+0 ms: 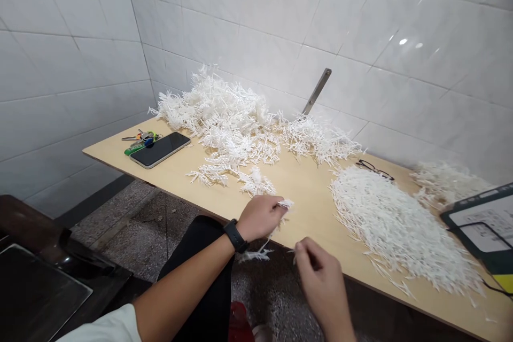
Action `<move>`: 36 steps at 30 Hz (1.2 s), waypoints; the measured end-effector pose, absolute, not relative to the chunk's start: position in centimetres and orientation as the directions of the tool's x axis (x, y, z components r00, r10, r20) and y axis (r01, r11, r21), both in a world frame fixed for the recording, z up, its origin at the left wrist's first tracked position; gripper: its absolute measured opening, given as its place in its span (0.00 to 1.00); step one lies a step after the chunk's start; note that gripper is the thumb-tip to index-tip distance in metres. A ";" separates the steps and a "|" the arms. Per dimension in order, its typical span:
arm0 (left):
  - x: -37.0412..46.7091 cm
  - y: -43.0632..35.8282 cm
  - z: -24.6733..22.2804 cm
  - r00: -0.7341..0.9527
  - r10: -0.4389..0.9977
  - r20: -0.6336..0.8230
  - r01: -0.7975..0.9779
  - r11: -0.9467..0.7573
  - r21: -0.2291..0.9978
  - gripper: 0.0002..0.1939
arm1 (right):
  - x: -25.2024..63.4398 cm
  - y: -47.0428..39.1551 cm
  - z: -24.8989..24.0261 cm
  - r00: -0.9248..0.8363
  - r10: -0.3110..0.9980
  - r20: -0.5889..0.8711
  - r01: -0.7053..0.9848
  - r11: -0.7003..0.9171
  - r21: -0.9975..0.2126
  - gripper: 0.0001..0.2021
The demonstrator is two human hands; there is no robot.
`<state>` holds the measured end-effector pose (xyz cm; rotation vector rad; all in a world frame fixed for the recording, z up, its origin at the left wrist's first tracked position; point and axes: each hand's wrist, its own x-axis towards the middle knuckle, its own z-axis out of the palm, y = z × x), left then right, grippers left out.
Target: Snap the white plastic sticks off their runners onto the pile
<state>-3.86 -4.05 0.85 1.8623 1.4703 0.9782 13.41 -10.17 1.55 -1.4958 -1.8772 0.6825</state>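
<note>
"White sprigs (286,203), a small tuft of them: where are they?"

"In the left hand (261,218), just over the front edge of the desk (308,192), about midway along it. The thumb presses down on the curled fingers, leaving no gap, and the tuft pokes out past the fingertips."

"And the right hand (323,278)?"

"Lower and apart from the left, on the near side of that same front edge. Its thumb and forefinger meet in a pinch, with a whitish bit (294,252) at the tips (too small and blurred for me to say more). Another branching white piece (256,255) shows below the left wrist, beyond the front edge; I can't tell what holds it up."

"What fills the desk itself?"

"A tangled heap (224,112) of the same branching stuff runs along the back edge from near the far left corner, and its loose end spills toward the front edge, close to the left hand. Nearer the right end lies an oval pile (401,224) of short separate pieces."

"Anything else?"

"A phone (160,149) lies near the left end, by the front edge, with keys (146,138) just beside it. Dark-framed glasses (375,169) sit between the oval pile and the back edge. A metal strip (316,91) leans up behind the heap, and a black watch (236,236) is on the left wrist."
</note>
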 end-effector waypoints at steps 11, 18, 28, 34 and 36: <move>-4.4 -4.4 0.9 0.309 0.940 0.146 0.444 -0.278 0.852 0.20 | 14.8 -6.1 2.2 -0.137 0.987 0.085 0.585 0.150 -0.797 0.20; -4.7 -4.3 0.8 0.333 0.928 0.164 0.334 -0.279 0.901 0.17 | 10.8 -7.7 0.6 -0.255 0.949 0.186 0.491 0.293 -0.821 0.18; -4.0 -4.7 0.6 0.245 0.962 0.123 0.360 -0.208 0.909 0.18 | 12.6 -11.5 3.0 -0.294 0.955 0.028 0.685 0.231 -0.691 0.18; -3.9 -4.7 1.0 0.245 0.954 0.172 0.469 -0.272 0.840 0.17 | 16.2 -9.8 4.4 -0.201 0.976 0.082 0.721 0.204 -0.663 0.12; -3.6 -5.3 1.4 0.250 0.949 0.191 0.554 -0.302 0.776 0.16 | 17.8 -7.5 4.0 0.032 0.964 0.266 0.810 0.131 -0.571 0.15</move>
